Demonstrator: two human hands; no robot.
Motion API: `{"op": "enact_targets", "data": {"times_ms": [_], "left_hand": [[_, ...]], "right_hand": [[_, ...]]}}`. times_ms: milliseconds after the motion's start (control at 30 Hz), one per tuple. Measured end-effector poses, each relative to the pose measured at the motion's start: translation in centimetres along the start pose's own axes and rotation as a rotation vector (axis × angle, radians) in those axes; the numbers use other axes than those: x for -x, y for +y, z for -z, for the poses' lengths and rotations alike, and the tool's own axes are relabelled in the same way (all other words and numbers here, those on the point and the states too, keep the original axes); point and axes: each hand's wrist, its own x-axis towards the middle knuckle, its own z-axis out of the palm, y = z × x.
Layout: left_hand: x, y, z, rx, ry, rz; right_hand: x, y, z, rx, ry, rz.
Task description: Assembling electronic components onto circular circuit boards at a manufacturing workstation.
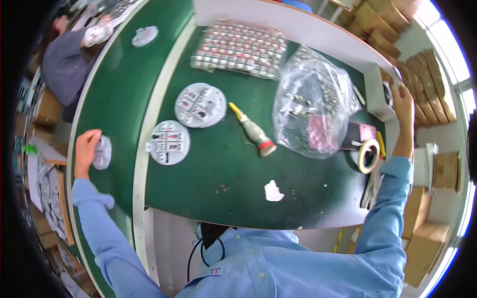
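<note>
My left hand reaches far left and grips a round white disc part over the green conveyor belt. My right hand stretches out to the right, its fingers at a small grey box device on the bench's right end; whether it grips anything there is unclear. Two more round white disc parts lie on the green bench mat in front of me.
A yellow-tipped glue bottle lies mid-bench beside a clear plastic bag of small parts. A tray of small cylinders sits at the back. A tape roll, a white scrap and a glove lie right. Another person works upstream.
</note>
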Motion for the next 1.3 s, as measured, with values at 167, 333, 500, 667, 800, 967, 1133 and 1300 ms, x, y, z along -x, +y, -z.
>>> {"op": "enact_targets", "data": {"times_ms": [167,333,500,667,800,967,1133,1300], "left_hand": [[2.6,0.4,0.7,-0.130,0.156,-0.096],[8.8,15.5,-3.8,-0.104,0.440,-0.100],[17.3,29.9,-12.8,-0.012,0.338,-0.205],[19.3,33.7,-19.7,0.164,0.340,-0.168],[20.8,32.3,-21.7,0.289,0.200,-0.088],[20.6,32.5,-21.2,0.212,0.193,-0.285],[20.4,31.8,-21.8,0.093,0.038,-0.335],[20.3,31.9,-21.8,0.089,0.043,-0.321]], "right_hand": [[8.8,-18.2,2.6,-0.511,-0.413,0.027],[10.7,-25.4,-4.2,-0.274,-0.544,0.288],[9.3,-25.3,-10.6,-0.007,-0.503,0.324],[9.2,-23.4,-10.8,-0.109,-0.438,0.286],[12.7,-26.2,-7.4,-0.507,-0.380,0.112],[20.2,-31.5,-3.2,-0.736,-0.655,0.363],[23.6,-35.9,-5.3,-0.665,-0.759,0.669],[23.0,-37.7,-5.4,-0.424,-0.849,0.797]]}}
